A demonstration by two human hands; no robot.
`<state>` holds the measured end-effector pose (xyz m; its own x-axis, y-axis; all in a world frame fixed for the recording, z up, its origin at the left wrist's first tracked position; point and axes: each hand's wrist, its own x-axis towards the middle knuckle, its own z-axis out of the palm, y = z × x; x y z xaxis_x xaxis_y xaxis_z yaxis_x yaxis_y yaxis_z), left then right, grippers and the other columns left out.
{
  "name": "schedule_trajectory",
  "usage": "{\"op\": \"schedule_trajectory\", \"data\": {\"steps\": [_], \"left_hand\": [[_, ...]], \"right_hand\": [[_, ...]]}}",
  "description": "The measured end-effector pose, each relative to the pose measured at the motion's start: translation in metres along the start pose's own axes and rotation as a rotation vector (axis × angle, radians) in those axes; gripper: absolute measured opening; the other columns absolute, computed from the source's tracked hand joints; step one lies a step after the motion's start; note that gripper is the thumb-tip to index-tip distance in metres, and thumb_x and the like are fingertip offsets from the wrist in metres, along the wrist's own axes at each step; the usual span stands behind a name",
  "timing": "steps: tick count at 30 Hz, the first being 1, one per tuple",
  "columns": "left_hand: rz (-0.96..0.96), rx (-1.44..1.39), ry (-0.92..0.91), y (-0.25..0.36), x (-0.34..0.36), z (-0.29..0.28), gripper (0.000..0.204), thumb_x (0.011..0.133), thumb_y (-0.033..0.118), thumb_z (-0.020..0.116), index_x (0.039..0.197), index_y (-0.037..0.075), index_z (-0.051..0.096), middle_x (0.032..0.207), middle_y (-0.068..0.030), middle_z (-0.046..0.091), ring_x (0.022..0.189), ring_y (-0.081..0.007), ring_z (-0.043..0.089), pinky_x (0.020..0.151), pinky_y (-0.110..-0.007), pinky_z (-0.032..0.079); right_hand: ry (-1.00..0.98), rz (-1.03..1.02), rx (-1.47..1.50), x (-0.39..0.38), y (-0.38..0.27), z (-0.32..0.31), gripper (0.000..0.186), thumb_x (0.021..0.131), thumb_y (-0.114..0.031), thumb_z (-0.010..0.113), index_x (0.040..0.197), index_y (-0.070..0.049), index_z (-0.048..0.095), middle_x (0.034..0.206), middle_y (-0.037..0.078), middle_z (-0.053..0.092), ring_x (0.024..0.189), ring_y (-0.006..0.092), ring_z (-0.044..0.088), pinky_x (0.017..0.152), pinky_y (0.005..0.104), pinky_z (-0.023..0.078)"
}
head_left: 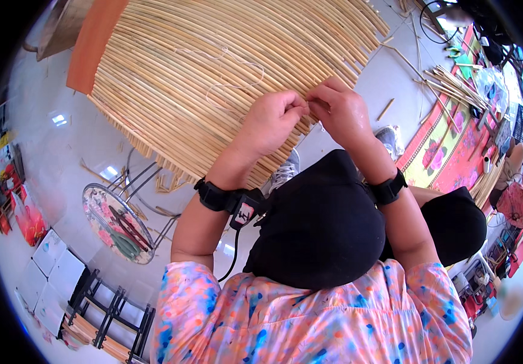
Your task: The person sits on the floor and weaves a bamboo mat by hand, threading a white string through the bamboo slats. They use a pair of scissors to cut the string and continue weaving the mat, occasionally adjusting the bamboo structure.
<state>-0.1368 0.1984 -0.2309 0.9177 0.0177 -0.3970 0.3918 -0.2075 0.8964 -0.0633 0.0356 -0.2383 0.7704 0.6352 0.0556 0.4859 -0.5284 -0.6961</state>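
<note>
In front of you lies a flat stalk mat [170, 85], its slender tan rods packed side by side with uneven right-hand ends, a loose white thread [263, 75] looping across its top.

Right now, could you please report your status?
Left hand, right hand pinched, close together, at edge of tan round-stick mat. Loose white thread on mat, near left hand.

A round, floral-topped stool [99, 204] with metal legs stands on a glossy pale floor [76, 148] streaked with bright reflections [59, 119]. White box-like pieces [48, 285] and a black metal frame [111, 309] sit below the stool in view; well to its right spreads a red-and-yellow floral mat [436, 156].
</note>
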Motion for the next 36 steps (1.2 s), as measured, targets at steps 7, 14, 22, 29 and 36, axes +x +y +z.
{"op": "schedule_trajectory", "data": {"steps": [7,14,22,29,36], "left_hand": [[0.079,-0.041,0.033,-0.006,-0.004,0.001,0.014,0.084,0.012,0.063,0.087,-0.001,0.066,0.064,-0.0117,0.06,0.057,-0.0181,0.056,0.056,-0.032,0.045],[0.088,0.332,0.192,0.015,-0.026,-0.024,0.019,0.085,0.009,0.063,0.103,0.004,0.065,0.086,-0.0091,0.064,0.071,-0.0177,0.061,0.065,-0.028,0.049],[0.12,0.485,0.545,0.008,-0.113,-0.131,0.024,0.085,0.005,0.061,0.109,0.004,0.063,0.109,-0.0092,0.055,0.087,-0.0172,0.06,0.069,-0.026,0.05],[-0.307,0.746,0.915,-0.02,-0.272,-0.215,0.023,0.087,0.009,0.06,0.109,0.004,0.063,0.107,-0.0106,0.057,0.083,-0.0196,0.061,0.07,-0.028,0.05],[-0.574,0.918,1.018,-0.093,-0.375,-0.209,0.024,0.085,0.024,0.064,0.101,0.006,0.064,0.104,-0.0191,0.058,0.093,-0.0352,0.061,0.084,-0.042,0.048]], "right_hand": [[-0.027,0.024,-0.03,-0.001,-0.005,-0.001,0.007,0.075,-0.013,0.068,0.082,-0.01,0.067,0.082,0.005,0.06,0.073,0.0287,0.062,0.062,0.04,0.051],[-0.084,-0.041,-0.052,-0.004,-0.008,-0.01,0.006,0.08,-0.014,0.065,0.083,-0.009,0.064,0.082,0.006,0.059,0.073,0.0304,0.062,0.063,0.0408,0.05],[-0.086,0.012,-0.113,-0.012,-0.006,-0.012,0.007,0.084,-0.016,0.062,0.083,-0.008,0.062,0.081,0.009,0.061,0.074,0.0324,0.062,0.064,0.042,0.05],[-0.185,0.15,-0.225,-0.009,-0.002,-0.006,0.016,0.082,-0.022,0.058,0.086,-0.008,0.065,0.087,0.015,0.063,0.084,0.0356,0.062,0.072,0.0453,0.05],[-0.172,0.091,-0.201,-0.002,0.011,0.0,0.015,0.08,-0.022,0.065,0.085,-0.008,0.066,0.077,0.012,0.066,0.073,0.0298,0.065,0.065,0.0388,0.05]]}}
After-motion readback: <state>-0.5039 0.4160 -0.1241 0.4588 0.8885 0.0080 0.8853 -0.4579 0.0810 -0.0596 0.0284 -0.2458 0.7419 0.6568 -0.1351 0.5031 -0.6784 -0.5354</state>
